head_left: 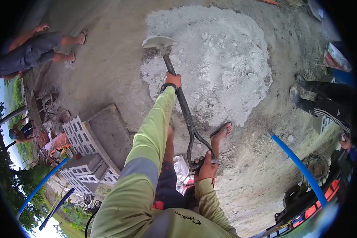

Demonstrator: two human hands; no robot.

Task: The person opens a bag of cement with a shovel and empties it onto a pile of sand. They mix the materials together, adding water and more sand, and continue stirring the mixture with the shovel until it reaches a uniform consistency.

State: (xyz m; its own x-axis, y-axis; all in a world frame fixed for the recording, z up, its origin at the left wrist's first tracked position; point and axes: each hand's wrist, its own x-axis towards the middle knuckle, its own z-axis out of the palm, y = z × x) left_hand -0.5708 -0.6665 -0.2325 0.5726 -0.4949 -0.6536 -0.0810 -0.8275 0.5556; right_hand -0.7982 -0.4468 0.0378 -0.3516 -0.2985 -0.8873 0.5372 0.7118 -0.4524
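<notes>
A long-handled shovel slants across the middle of the view, its pale, dusty blade at the left edge of a grey powder heap. Around the dark shaft, not far below the blade, my left hand is closed, with a dark band at the wrist. My right hand grips the forked handle end close to my body. My sandalled foot stands at the near edge of the heap. Part of the blade's front is hidden by its angle.
Hollow blocks and a shallow box stand at left. Another person stands upper left; a person in dark boots is at right. Blue pipes rise on both sides. A machine with a wheel sits lower right.
</notes>
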